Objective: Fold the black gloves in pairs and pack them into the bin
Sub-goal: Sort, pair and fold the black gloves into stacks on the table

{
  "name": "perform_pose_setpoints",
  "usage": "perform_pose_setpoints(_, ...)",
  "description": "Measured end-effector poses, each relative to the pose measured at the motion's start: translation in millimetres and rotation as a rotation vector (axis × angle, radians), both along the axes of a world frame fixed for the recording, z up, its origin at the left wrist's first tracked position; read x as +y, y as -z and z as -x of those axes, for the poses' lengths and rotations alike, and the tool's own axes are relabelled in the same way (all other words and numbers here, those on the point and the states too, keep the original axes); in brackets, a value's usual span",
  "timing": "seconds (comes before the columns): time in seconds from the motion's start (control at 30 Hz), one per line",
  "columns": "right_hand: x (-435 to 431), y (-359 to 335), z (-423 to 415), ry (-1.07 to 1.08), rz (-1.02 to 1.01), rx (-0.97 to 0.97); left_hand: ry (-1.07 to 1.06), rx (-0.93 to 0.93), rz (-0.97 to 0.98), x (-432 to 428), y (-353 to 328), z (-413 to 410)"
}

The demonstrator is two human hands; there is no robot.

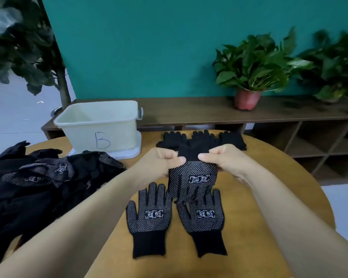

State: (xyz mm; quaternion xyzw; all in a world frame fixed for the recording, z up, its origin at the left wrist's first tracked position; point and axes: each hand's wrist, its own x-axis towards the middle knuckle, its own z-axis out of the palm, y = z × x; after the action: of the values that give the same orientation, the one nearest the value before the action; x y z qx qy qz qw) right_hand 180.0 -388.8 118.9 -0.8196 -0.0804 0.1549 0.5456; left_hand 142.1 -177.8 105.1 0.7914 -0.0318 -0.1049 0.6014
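Observation:
My left hand [165, 161] and my right hand [225, 160] both pinch the cuff of a black dotted glove [193, 177], held above the wooden table [269, 177] with its fingers hanging toward me. Below it two more black dotted gloves lie flat, palms up, one on the left [149, 217] and one on the right [203, 219], cuffs toward me. A pale bin [101, 125] marked "B" stands at the table's far left with nothing visible inside. A heap of black gloves [45, 177] lies at the left.
Several black gloves [203, 138] lie in a row at the table's far edge, behind my hands. Beyond the table runs a low wooden shelf [189, 111] with a potted plant [249, 77] on it. The bin sits on a white lid [129, 153].

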Motion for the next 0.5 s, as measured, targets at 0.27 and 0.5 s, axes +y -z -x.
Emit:
perform_pose_setpoints(0.27, -27, 22, -55, 0.083, -0.002, 0.043, 0.015, -0.022, -0.100, -30, 22, -69)
perform_pose_setpoints(0.5, -39, 26, -83, 0.146, -0.009, 0.027, 0.003, -0.108, -0.141, -42, 13, -100)
